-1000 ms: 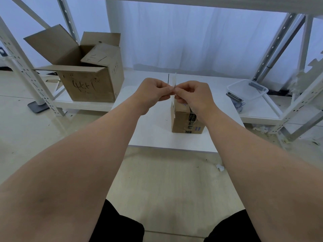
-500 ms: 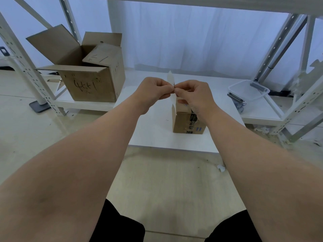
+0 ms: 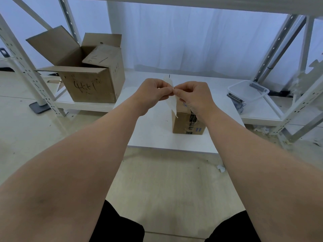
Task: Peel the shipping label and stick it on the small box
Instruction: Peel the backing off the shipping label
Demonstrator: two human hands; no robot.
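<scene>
Left hand and right hand are meeting fingertip to fingertip, both pinching the white shipping label held edge-on in the air. The label is hanging above and just in front of the small box, which is sitting closed on the white table. A large open carton is standing on the low shelf at left.

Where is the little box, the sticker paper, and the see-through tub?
small box (image 3: pixel 181 124), head view, its front side.
shipping label (image 3: pixel 171 102), head view, the sheet's lower half.
clear tub (image 3: pixel 248 89), head view, its near rim.
</scene>
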